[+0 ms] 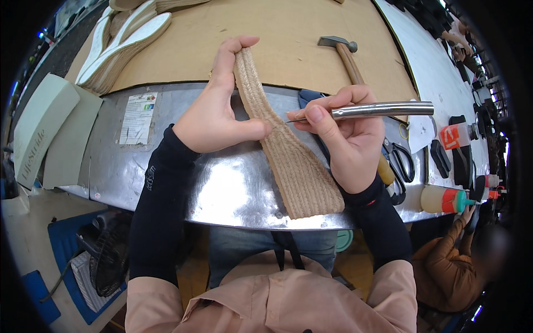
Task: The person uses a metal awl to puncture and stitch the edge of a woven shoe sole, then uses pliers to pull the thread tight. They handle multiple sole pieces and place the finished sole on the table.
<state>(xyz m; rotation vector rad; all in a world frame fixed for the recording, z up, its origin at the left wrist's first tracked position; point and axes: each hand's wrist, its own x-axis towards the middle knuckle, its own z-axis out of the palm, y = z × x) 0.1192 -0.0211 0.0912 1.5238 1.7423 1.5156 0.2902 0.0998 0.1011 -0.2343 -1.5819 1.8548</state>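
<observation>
A wedge shoe sole wrapped in tan braided rope (pixel 300 172) stands tilted over the metal worktop, its wide heel end toward me. My left hand (pixel 222 105) grips its narrow end, fingers over the far tip and thumb pressed on the near side. In my right hand (pixel 350 133) is a slim pointed tool with a silver metal handle (pixel 383 110), held like a pen. Its thin tip meets or nearly meets the braid beside my left thumb; actual contact is hard to make out.
A hammer (pixel 341 50) lies on the tan board beyond. Several wedge soles (pixel 127 47) are stacked at the far left. Black-handled scissors (pixel 401 161) and a squeeze bottle (pixel 444 200) are on the right. Another person (pixel 449 266) sits at the lower right. A black fan (pixel 108 255) stands lower left.
</observation>
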